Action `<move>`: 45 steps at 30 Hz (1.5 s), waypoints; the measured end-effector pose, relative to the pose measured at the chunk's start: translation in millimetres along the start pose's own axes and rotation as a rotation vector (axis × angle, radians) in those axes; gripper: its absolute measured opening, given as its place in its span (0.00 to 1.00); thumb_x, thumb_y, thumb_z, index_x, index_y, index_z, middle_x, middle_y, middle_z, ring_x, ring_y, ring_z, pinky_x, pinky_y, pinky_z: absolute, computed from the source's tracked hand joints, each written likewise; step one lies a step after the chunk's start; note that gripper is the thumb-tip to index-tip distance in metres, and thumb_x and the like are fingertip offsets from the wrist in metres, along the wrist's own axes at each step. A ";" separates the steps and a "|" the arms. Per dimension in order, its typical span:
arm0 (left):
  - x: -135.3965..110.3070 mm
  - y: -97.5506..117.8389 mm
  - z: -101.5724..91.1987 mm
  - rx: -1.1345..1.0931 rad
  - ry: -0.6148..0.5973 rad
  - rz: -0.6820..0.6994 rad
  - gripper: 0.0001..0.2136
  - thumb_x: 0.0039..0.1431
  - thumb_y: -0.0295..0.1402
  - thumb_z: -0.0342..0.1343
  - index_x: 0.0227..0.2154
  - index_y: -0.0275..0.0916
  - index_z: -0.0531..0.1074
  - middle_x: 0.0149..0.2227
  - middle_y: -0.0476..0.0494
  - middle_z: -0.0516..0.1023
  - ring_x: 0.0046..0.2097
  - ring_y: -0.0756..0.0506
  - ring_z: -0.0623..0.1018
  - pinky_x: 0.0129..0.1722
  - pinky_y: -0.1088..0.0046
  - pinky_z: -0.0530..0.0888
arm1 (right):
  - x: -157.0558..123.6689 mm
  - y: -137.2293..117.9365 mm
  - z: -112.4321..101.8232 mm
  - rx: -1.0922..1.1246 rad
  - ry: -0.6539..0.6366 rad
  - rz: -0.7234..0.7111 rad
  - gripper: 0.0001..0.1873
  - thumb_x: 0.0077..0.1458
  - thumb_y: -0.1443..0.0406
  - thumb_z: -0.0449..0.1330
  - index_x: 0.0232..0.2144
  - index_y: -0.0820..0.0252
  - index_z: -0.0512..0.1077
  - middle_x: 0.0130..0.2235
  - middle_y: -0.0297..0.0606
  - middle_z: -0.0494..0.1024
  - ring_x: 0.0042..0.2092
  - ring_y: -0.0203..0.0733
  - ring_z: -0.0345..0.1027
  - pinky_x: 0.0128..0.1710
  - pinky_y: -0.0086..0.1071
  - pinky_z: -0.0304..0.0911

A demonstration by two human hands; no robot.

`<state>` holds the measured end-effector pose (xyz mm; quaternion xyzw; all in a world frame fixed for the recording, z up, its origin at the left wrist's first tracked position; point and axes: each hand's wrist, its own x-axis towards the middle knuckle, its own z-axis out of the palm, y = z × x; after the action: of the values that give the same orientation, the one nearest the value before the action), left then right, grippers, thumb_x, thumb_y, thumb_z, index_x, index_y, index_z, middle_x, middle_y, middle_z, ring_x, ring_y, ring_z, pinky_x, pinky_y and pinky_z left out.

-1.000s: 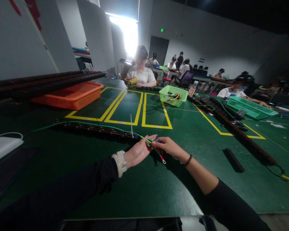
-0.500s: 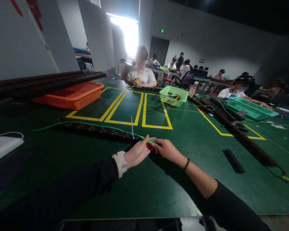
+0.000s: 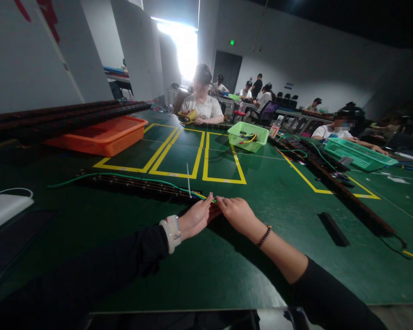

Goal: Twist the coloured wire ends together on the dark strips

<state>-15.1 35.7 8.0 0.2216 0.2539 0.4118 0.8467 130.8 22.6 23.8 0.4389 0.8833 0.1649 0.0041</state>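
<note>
My left hand [image 3: 197, 218] and my right hand [image 3: 237, 212] meet fingertip to fingertip over the end of a bundle of coloured wires [image 3: 203, 197]. Both hands have their fingers pressed together around that wire end, which they mostly cover. The wires run left along a long black strip [image 3: 137, 184] lying on the green table [image 3: 206, 270]. A green wire [image 3: 89, 177] trails off the strip's left end. A thin white cable tie [image 3: 188, 180] stands up from the strip just beyond my left hand.
An orange basket [image 3: 103, 134] sits far left beside long black rails [image 3: 65, 115]. A light green basket [image 3: 248, 136] with wires stands mid-table, a teal tray [image 3: 358, 154] right. Another black strip [image 3: 333, 183] runs along the right; a small black piece [image 3: 333, 228] lies near. People sit across the table.
My right hand has slid left along the wires toward my left hand. The loose wire ends with the red terminal, visible a second ago, are now hidden under the hands.
</note>
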 end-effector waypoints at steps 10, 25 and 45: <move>6.5 -3.8 -8.2 -0.035 -0.011 0.068 0.08 0.62 0.28 0.48 0.31 0.32 0.70 0.38 0.38 0.76 0.44 0.46 0.75 0.51 0.65 0.68 | -1.3 12.0 -6.6 0.066 0.161 -0.131 0.18 0.60 0.67 0.50 0.52 0.64 0.64 0.41 0.45 0.69 0.39 0.43 0.63 0.42 0.37 0.60; 5.0 -1.5 -7.4 -0.078 -0.024 0.029 0.11 0.62 0.31 0.46 0.28 0.31 0.70 0.34 0.39 0.76 0.39 0.48 0.75 0.48 0.67 0.69 | -7.1 26.1 -15.9 0.196 0.165 -0.308 0.26 0.55 0.71 0.52 0.57 0.63 0.59 0.52 0.46 0.67 0.49 0.46 0.60 0.51 0.41 0.58; -0.4 2.0 -3.2 0.046 0.005 0.003 0.17 0.62 0.41 0.45 0.27 0.33 0.69 0.34 0.36 0.77 0.40 0.46 0.75 0.47 0.68 0.69 | -6.7 32.2 11.7 0.763 0.664 0.160 0.05 0.57 0.66 0.57 0.35 0.58 0.73 0.34 0.37 0.76 0.37 0.39 0.69 0.39 0.33 0.65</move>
<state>-18.4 37.1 6.8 0.2406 0.2651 0.4075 0.8401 161.6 38.8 21.3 0.3995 0.7977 -0.0388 -0.4500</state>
